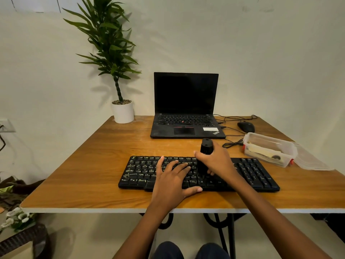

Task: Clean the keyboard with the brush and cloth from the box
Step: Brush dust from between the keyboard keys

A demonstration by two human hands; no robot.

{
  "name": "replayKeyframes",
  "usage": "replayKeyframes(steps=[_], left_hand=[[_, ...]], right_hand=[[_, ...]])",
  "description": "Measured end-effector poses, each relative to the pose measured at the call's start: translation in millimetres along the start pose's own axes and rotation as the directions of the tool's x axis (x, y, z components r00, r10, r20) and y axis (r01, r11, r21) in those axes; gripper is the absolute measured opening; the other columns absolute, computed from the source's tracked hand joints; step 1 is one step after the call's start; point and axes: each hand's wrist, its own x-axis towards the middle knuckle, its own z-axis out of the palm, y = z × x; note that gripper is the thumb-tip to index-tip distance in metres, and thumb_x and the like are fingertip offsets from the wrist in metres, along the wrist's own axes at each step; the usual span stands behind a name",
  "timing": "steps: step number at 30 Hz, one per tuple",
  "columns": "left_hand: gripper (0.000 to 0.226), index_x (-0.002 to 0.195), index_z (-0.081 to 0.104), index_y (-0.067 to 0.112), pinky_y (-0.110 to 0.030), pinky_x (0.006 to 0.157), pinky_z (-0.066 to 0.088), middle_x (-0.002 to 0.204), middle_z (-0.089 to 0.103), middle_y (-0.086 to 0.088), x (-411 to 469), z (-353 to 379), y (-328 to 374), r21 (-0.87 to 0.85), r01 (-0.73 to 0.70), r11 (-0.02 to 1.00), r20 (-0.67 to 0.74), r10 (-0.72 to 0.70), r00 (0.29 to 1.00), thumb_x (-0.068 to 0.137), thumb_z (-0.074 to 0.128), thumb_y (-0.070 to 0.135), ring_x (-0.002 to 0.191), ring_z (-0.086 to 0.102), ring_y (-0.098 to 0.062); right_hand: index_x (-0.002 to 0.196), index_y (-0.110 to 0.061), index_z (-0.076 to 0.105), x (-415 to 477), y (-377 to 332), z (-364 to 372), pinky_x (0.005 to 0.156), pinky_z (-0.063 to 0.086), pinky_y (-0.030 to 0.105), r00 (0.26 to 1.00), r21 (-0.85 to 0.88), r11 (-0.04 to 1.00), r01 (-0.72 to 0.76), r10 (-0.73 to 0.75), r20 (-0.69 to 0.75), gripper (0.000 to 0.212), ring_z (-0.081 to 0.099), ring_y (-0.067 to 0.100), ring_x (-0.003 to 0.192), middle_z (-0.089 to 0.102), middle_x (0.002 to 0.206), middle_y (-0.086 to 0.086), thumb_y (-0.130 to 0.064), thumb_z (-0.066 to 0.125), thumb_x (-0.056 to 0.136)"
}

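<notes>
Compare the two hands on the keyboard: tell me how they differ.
The left hand lies flat with fingers spread; the right hand is curled. The left hand holds nothing and rests on the keyboard; the right hand grips the black brush upright. Both are over the keyboard's middle keys.

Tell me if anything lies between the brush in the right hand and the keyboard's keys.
Nothing separates the brush from the keyboard: the right hand holds it upright, its lower end at the middle keys. The left hand rests flat on the keys just left of it, covering that patch.
</notes>
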Motion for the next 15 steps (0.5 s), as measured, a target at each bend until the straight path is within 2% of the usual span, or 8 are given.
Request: replayKeyframes(steps=[3, 6, 9, 11, 12, 15], left_hand=[[0.083, 0.11, 0.07, 0.028, -0.051, 0.11, 0.009, 0.115, 0.067, 0.012, 0.2, -1.0, 0.6, -0.004, 0.004, 1.0, 0.009, -0.004, 1.0, 0.081, 0.015, 0.083, 0.115, 0.059, -0.013], [0.083, 0.111, 0.069, 0.028, -0.051, 0.11, 0.007, 0.116, 0.067, 0.012, 0.0, -0.8, 0.7, -0.005, 0.0, 1.0, 0.008, 0.0, 1.0, 0.081, 0.015, 0.083, 0.116, 0.058, -0.013], [0.082, 0.109, 0.07, 0.027, -0.052, 0.11, 0.01, 0.115, 0.067, 0.012, 0.1, -0.9, 0.4, 0.002, -0.002, 1.0, -0.001, 0.002, 1.0, 0.082, 0.015, 0.082, 0.115, 0.059, -0.013], [0.082, 0.109, 0.07, 0.028, -0.052, 0.109, 0.012, 0.115, 0.067, 0.012, 0.1, -0.4, 0.6, 0.005, -0.003, 1.0, 0.002, 0.003, 1.0, 0.082, 0.015, 0.082, 0.114, 0.059, -0.013], [0.082, 0.108, 0.07, 0.028, -0.052, 0.109, 0.013, 0.115, 0.067, 0.013, 0.0, 0.2, 0.2, 0.006, -0.006, 1.0, -0.002, 0.006, 1.0, 0.082, 0.015, 0.082, 0.114, 0.059, -0.013], [0.081, 0.107, 0.071, 0.028, -0.052, 0.109, 0.013, 0.114, 0.068, 0.012, 0.7, -0.2, 0.1, 0.005, -0.008, 1.0, -0.012, 0.008, 1.0, 0.082, 0.016, 0.082, 0.113, 0.06, -0.013]], right_hand=[[0.099, -0.025, 0.046, -2.3, -0.5, 1.9, 0.039, 0.047, 0.022, 0.998, -0.018, 1.0, 0.017, -0.016, 0.061, 0.029, 0.057, 0.014, 0.045, 0.061, 0.079, 0.001, -0.036, 0.066, 0.081], [0.092, -0.024, 0.048, -3.9, -0.2, 0.7, 0.044, 0.05, 0.025, 0.999, -0.007, 0.999, 0.04, -0.041, -0.027, 0.024, 0.058, 0.015, 0.052, 0.062, 0.082, 0.004, -0.035, 0.067, 0.08], [0.095, -0.022, 0.049, -5.4, -2.3, 0.2, 0.038, 0.044, 0.018, 0.994, -0.006, 0.998, 0.056, -0.055, 0.097, 0.024, 0.057, 0.015, 0.049, 0.061, 0.082, 0.003, -0.032, 0.066, 0.081], [0.095, -0.023, 0.048, -5.8, -2.7, -2.2, 0.039, 0.043, 0.016, 0.998, -0.015, 0.999, 0.049, -0.048, 0.051, 0.024, 0.057, 0.013, 0.052, 0.061, 0.084, 0.003, -0.033, 0.066, 0.081], [0.094, -0.023, 0.048, -6.0, -2.2, -3.4, 0.04, 0.044, 0.016, 0.998, -0.002, 0.999, 0.047, -0.047, 0.039, 0.024, 0.057, 0.013, 0.053, 0.061, 0.084, 0.002, -0.033, 0.067, 0.081], [0.091, -0.022, 0.05, -6.9, -1.9, -1.3, 0.038, 0.045, 0.02, 0.988, 0.029, 0.998, 0.048, -0.052, 0.145, 0.022, 0.058, 0.016, 0.048, 0.062, 0.081, 0.003, -0.032, 0.067, 0.081]])
